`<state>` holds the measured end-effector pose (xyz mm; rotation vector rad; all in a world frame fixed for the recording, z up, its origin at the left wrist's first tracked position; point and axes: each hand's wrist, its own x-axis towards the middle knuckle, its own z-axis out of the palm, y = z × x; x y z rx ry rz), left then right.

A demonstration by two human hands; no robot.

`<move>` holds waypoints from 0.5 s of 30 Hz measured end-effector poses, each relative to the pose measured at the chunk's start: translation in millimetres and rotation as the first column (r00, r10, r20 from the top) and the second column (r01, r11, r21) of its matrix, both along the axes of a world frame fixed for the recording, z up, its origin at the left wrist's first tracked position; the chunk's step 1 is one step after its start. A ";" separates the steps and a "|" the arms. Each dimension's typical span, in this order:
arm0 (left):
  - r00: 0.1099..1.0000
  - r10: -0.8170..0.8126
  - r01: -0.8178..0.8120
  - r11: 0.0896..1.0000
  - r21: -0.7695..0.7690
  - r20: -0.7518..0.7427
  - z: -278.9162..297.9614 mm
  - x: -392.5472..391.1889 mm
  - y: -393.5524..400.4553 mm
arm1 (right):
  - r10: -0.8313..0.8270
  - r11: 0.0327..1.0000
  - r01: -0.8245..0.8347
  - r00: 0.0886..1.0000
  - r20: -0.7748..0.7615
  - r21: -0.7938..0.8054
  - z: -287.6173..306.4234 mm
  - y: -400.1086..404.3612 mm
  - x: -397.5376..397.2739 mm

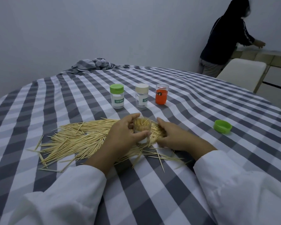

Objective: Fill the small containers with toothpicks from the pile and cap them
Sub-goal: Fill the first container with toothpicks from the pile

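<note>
- The clear plastic container (pixel 142 131) is the landmark here: a small cylinder, uncapped, packed with wooden toothpicks that stand along its long axis, tips toward the open mouth. It tilts a bit, mouth up and away from the person, base down in the pile.
- The left hand (pixel 123 135) wraps around it from the left, thumb across the near front and fingers (pixel 133 116) curled over the far rim, so it's gripping the container.
- The right hand (pixel 172 137) lies just right of the container, palm down on the toothpicks, fingers loosely bent over them; can't tell whether it actually pinches any.
- The toothpick pile (pixel 76 140) spreads mostly left of the container and under it: thin pale sticks, pointed, lying flat, most running roughly left to right, with a few strays nearer the person.
- Behind the container stands a row of three capped ones, all upright: a green-capped container (pixel 117 98) with a "TOOTHPICK" label, a cream-capped container (pixel 141 97), and an orange container (pixel 161 94) with a clear top.
- Well to the right of the container a loose green cap (pixel 222 127) lies, round and shiny.
- Everything's on a worktop (pixel 201 98) under a grey-and-white checked cloth, soft and wrinkled.
- White sleeves (pixel 243 189) cover both arms.
</note>
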<state>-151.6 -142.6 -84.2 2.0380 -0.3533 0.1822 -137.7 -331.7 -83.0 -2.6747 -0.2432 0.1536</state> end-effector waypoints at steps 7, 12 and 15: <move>0.999 0.044 -0.044 0.999 -0.013 -0.001 -0.2 2.2 4.0 | 0.153 0.924 -0.005 0.922 0.356 -0.383 -13.3 9.0 9.6; 0.999 0.048 -0.048 0.999 -0.004 0.002 -0.8 2.9 4.3 | 0.073 0.961 0.033 0.929 0.362 -0.276 -14.3 11.3 4.2; 0.999 0.051 -0.051 0.999 -0.006 -0.001 -1.0 3.7 4.0 | 0.093 0.943 0.047 0.913 0.396 -0.331 -16.1 16.1 1.5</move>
